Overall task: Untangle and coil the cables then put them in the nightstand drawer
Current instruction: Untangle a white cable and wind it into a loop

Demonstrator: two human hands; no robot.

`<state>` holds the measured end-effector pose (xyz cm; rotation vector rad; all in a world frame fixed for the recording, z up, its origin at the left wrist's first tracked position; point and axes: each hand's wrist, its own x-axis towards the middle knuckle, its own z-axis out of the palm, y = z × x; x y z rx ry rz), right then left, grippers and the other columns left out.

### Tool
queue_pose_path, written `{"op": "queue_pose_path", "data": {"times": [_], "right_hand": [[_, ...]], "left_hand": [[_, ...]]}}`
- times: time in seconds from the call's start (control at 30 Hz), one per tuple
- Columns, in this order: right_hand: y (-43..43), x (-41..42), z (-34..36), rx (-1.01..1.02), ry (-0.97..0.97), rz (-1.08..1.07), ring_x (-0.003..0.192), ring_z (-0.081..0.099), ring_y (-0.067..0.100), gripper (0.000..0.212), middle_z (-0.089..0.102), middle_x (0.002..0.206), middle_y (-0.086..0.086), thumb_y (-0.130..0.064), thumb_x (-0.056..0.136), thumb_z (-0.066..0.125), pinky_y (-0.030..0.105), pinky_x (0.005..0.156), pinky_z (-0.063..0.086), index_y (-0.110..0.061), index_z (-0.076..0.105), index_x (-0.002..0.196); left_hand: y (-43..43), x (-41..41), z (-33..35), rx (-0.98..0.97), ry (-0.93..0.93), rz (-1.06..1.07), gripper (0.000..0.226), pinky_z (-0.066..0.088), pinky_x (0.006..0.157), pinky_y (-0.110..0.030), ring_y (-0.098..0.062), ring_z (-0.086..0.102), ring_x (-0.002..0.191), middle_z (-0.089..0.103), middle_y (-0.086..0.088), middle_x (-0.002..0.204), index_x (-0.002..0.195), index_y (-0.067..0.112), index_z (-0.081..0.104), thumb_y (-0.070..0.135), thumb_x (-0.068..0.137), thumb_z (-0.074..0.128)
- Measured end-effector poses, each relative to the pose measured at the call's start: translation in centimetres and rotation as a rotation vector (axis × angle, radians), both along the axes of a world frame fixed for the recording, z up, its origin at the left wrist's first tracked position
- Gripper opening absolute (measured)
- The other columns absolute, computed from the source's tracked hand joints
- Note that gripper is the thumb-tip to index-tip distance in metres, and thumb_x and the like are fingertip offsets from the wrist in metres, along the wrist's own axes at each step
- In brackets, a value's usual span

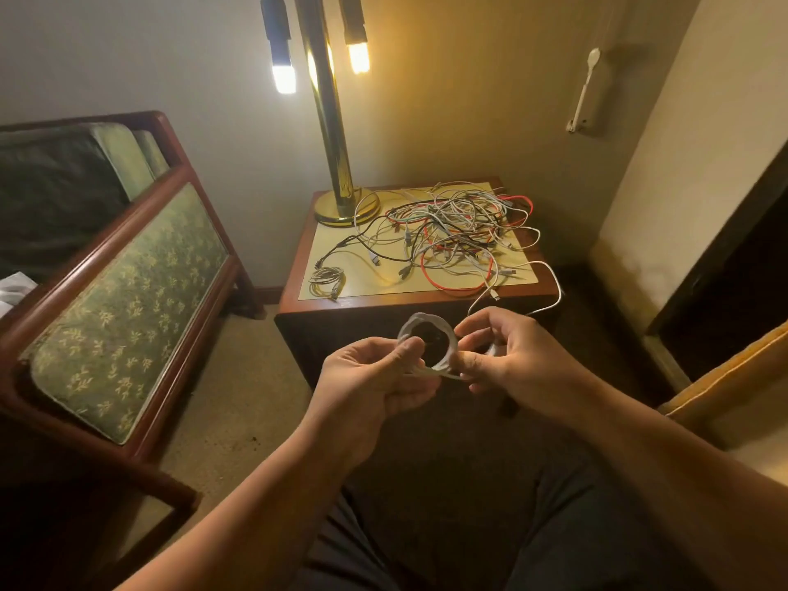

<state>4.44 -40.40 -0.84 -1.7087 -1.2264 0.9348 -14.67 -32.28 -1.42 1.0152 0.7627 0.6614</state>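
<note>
A white cable wound into a small coil (426, 330) hangs in the air in front of the nightstand (341, 307). My left hand (375, 377) pinches the coil's left side between thumb and fingers. My right hand (499, 356) grips its right side, and the cable's loose end (550, 283) trails from there up over the nightstand's front right corner. On the nightstand top lies a tangled heap of white, black and red cables (452, 232). A small grey coiled cable (326, 280) rests at the front left corner. The drawer front is in shadow behind my hands.
A brass lamp (337, 164) with two lit bulbs stands at the nightstand's back left. A wooden-framed green upholstered sofa (128, 292) fills the left side. A bed edge (725, 377) is at the right. My dark-trousered legs (469, 526) are below on the carpet side.
</note>
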Motion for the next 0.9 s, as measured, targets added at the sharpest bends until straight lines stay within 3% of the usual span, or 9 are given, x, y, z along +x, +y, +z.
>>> {"op": "queue_pose_path", "data": {"times": [0.07, 0.17, 0.27, 0.37, 0.5, 0.57, 0.63, 0.73, 0.9], "right_hand": [[0.0, 0.1, -0.1, -0.005, -0.03, -0.076, 0.07, 0.073, 0.013, 0.022, 0.071, 0.088, 0.003, -0.019, 0.089, 0.075, 0.028, 0.06, 0.061, -0.018, 0.063, 0.107], [-0.1, -0.1, -0.3, -0.058, 0.318, -0.127, 0.064, 0.071, 0.014, 0.021, 0.072, 0.077, 0.004, -0.012, 0.088, 0.075, 0.027, 0.056, 0.056, -0.009, 0.066, 0.106], [0.4, -0.1, -0.5, -0.047, 0.899, -0.227, 0.081, 0.075, 0.022, 0.031, 0.074, 0.096, 0.015, 0.003, 0.088, 0.067, 0.032, 0.066, 0.062, -0.004, 0.06, 0.118], [0.6, -0.6, -0.6, 0.005, 1.105, -0.261, 0.103, 0.073, 0.032, 0.042, 0.071, 0.117, 0.022, 0.012, 0.088, 0.056, 0.039, 0.081, 0.063, -0.004, 0.052, 0.127], [0.6, -0.8, -0.6, 0.012, 1.188, -0.393, 0.096, 0.075, 0.034, 0.054, 0.07, 0.113, 0.028, 0.012, 0.078, 0.061, 0.034, 0.066, 0.064, -0.007, 0.049, 0.127], [0.5, -0.7, -0.6, -0.021, 1.24, -0.412, 0.091, 0.076, 0.032, 0.05, 0.072, 0.107, 0.028, 0.008, 0.083, 0.062, 0.034, 0.063, 0.064, -0.004, 0.049, 0.129], [0.4, -0.8, -0.7, -0.083, 1.126, -0.345, 0.088, 0.076, 0.03, 0.037, 0.075, 0.1, 0.021, -0.005, 0.091, 0.062, 0.036, 0.066, 0.064, 0.0, 0.054, 0.127], [0.2, -0.9, -0.6, -0.09, 0.904, -0.194, 0.094, 0.073, 0.03, 0.042, 0.074, 0.1, 0.015, -0.028, 0.086, 0.072, 0.043, 0.079, 0.061, -0.003, 0.061, 0.118], [-0.1, -1.4, 0.3, -0.004, 0.686, -0.158, 0.086, 0.075, 0.027, 0.04, 0.076, 0.097, 0.015, -0.009, 0.079, 0.077, 0.033, 0.069, 0.061, -0.004, 0.063, 0.116]], "left_hand": [[0.1, 0.1, -0.2, -0.055, -0.005, 0.084, 0.023, 0.063, 0.071, -0.039, -0.031, 0.076, 0.083, 0.075, -0.02, 0.087, 0.091, 0.005, 0.072, 0.021, 0.075, 0.079], [0.4, 0.1, -0.1, -0.058, -0.002, 0.11, 0.026, 0.063, 0.069, -0.037, -0.03, 0.076, 0.081, 0.075, -0.02, 0.086, 0.094, 0.004, 0.07, 0.019, 0.075, 0.078], [0.3, 0.1, -0.2, -0.067, -0.017, 0.077, 0.023, 0.064, 0.068, -0.037, -0.029, 0.076, 0.079, 0.075, -0.02, 0.089, 0.094, 0.005, 0.072, 0.019, 0.076, 0.078], [0.0, 0.3, -0.5, -0.047, -0.011, 0.03, 0.017, 0.064, 0.072, -0.039, -0.028, 0.075, 0.078, 0.074, -0.02, 0.089, 0.087, 0.008, 0.076, 0.02, 0.076, 0.079], [-0.4, 0.7, -1.2, -0.02, 0.039, 0.018, 0.017, 0.062, 0.075, -0.041, -0.028, 0.075, 0.079, 0.074, -0.019, 0.087, 0.082, 0.01, 0.078, 0.024, 0.073, 0.08], [-0.6, 0.9, -1.5, -0.019, 0.054, 0.022, 0.021, 0.062, 0.076, -0.041, -0.029, 0.075, 0.081, 0.075, -0.02, 0.089, 0.085, 0.009, 0.078, 0.025, 0.072, 0.081], [-0.8, 1.0, -1.8, -0.02, 0.069, 0.039, 0.026, 0.062, 0.076, -0.042, -0.03, 0.075, 0.081, 0.075, -0.021, 0.09, 0.089, 0.006, 0.077, 0.026, 0.073, 0.082], [-0.8, 0.9, -2.1, -0.009, 0.1, 0.068, 0.029, 0.062, 0.074, -0.042, -0.031, 0.074, 0.08, 0.074, -0.022, 0.089, 0.088, 0.006, 0.077, 0.03, 0.073, 0.082], [-0.6, 0.7, -2.6, -0.029, 0.126, 0.086, 0.037, 0.061, 0.074, -0.041, -0.029, 0.074, 0.077, 0.074, -0.02, 0.086, 0.093, 0.002, 0.074, 0.032, 0.072, 0.081]]}}
